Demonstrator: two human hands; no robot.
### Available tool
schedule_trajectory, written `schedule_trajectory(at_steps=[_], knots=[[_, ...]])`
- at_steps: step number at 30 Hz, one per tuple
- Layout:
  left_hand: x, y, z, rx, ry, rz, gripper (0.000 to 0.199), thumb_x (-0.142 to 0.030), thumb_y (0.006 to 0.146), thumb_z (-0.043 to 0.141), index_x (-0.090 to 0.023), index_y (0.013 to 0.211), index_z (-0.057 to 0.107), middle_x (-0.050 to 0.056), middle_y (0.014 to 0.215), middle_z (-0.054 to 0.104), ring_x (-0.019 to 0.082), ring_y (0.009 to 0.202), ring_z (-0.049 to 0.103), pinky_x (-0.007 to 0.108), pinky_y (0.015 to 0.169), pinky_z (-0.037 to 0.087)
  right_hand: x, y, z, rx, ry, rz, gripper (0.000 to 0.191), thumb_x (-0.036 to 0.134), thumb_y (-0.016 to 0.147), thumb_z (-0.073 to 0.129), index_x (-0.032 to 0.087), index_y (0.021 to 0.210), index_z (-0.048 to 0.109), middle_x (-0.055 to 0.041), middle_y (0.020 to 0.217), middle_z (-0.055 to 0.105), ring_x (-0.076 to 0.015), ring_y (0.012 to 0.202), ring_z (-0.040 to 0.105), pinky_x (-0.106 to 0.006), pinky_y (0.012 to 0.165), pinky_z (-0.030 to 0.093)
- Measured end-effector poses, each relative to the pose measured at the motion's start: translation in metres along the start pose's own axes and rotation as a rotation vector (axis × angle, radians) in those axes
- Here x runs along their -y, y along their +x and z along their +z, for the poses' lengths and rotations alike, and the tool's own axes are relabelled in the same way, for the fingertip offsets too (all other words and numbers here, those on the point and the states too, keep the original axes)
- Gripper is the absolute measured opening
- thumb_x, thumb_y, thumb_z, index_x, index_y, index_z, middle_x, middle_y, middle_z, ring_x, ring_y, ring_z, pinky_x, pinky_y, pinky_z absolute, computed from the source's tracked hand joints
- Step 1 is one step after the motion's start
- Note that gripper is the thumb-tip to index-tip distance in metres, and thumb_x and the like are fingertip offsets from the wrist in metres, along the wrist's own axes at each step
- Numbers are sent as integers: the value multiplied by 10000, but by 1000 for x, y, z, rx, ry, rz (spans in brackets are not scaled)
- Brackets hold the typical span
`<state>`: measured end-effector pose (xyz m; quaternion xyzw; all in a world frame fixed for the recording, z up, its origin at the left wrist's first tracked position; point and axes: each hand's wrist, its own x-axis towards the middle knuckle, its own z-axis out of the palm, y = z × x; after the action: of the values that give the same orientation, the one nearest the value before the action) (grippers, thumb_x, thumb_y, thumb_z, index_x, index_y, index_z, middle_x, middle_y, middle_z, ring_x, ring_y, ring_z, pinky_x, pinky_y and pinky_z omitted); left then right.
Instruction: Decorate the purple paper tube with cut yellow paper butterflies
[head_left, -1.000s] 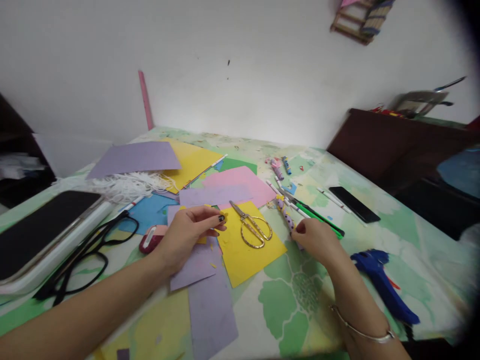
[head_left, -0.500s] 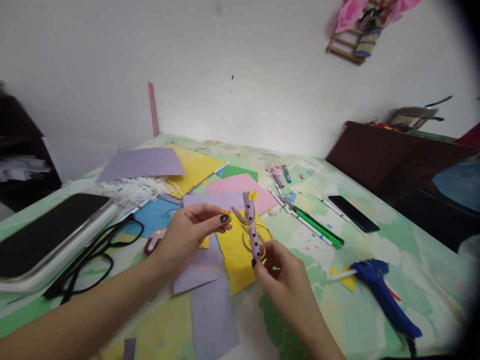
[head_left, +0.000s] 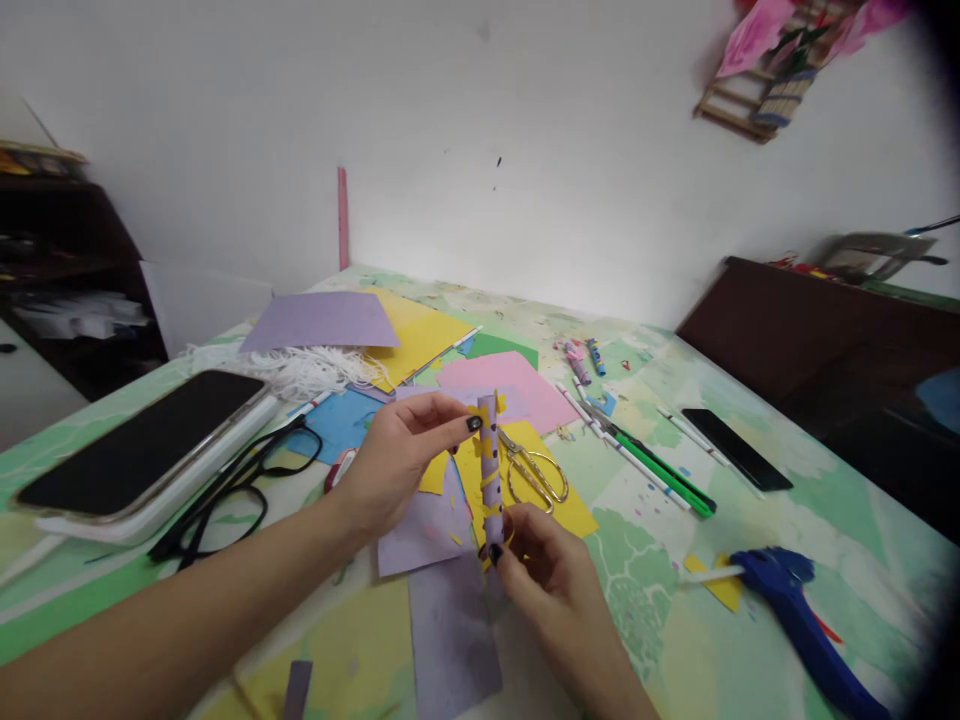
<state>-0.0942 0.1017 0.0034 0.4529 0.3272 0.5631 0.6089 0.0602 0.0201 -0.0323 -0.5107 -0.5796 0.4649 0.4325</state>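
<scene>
My right hand (head_left: 551,575) grips the lower end of a rolled purple paper tube (head_left: 490,480), which stands upright. Dark dots and yellow paper bits decorate the tube. At its upper left side, my left hand (head_left: 409,455) pinches a small yellow paper cutout (head_left: 476,411) between thumb and fingers, close against the tube; whether it touches is hard to see. Another yellow cutout sticks out at the tube's top right. Behind the tube, gold-handled scissors (head_left: 536,475) lie on yellow paper (head_left: 574,505). Purple sheets (head_left: 454,640) lie below my hands.
Black glasses (head_left: 217,510) and a phone on a white box (head_left: 150,450) lie at left. On the right are a green cutter (head_left: 664,470), white sticks, a black phone (head_left: 735,447) and a blue glue gun (head_left: 802,610). Small decorated rolls (head_left: 577,362) lie farther back.
My left hand has brought the yellow cutout rightward to the tube's upper side. The tube has become more upright and lower, uncovering the scissors. The view has shifted left.
</scene>
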Motion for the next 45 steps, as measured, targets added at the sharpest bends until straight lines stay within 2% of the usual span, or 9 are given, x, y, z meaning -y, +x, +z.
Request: schedule_trajectory(at_steps=[6,12,17,20,23,27,30,36,45], knots=[[-2,0,-1,53,21,-18,66,-158,672,742,-156,720,696,-9,707,682,92,683,586,211,693,444,0,0,1,-13,-44,14,74,216,731,503,177,773,551,36,642,455,-93,562,400,-221,502,306],[-2,0,-1,45,45,-37,68,-159,654,746,-163,688,687,-12,685,676,102,674,584,217,684,446,-2,-2,-3,-8,-60,25,90,201,723,511,171,792,561,36,653,469,-88,558,405,-221,503,309],[-1,0,0,6,61,-51,75,-154,648,753,-158,709,709,10,757,693,101,720,587,191,687,446,-3,-1,-6,-99,-85,18,56,197,728,530,178,780,537,43,635,480,-80,528,408,-216,480,309],[2,-4,2,20,28,-96,58,-169,656,754,-160,693,711,29,852,703,130,821,609,204,729,463,0,3,-8,-194,-7,23,94,236,751,555,197,806,489,41,651,534,-76,501,419,-210,455,313],[9,-9,6,92,22,-187,77,-163,641,769,-163,662,695,44,907,707,171,892,623,254,772,485,4,5,-11,-240,180,59,193,304,764,595,214,862,455,48,642,571,-77,465,444,-196,418,324],[19,-18,12,244,28,-278,73,-173,685,750,-156,669,681,67,1017,701,192,877,650,321,811,496,5,6,-15,-166,411,38,254,357,776,607,196,931,484,53,573,576,-83,439,492,-192,421,359],[23,-22,15,289,3,-336,96,-196,688,751,-147,669,670,91,1064,691,222,870,663,359,795,506,2,6,-16,-116,506,29,287,386,766,634,182,938,527,38,605,587,-75,431,492,-186,400,334],[24,-23,14,243,69,-366,124,-201,667,769,-149,673,657,79,1095,676,192,829,667,306,729,516,1,7,-18,-184,512,20,253,337,700,705,174,838,570,60,613,509,-39,443,379,-177,416,270],[30,-22,10,295,132,-371,113,-193,663,775,-170,677,665,62,1101,679,185,859,665,287,742,502,5,10,-18,-238,475,94,270,347,660,731,190,773,544,39,659,560,-42,450,359,-186,409,240]])
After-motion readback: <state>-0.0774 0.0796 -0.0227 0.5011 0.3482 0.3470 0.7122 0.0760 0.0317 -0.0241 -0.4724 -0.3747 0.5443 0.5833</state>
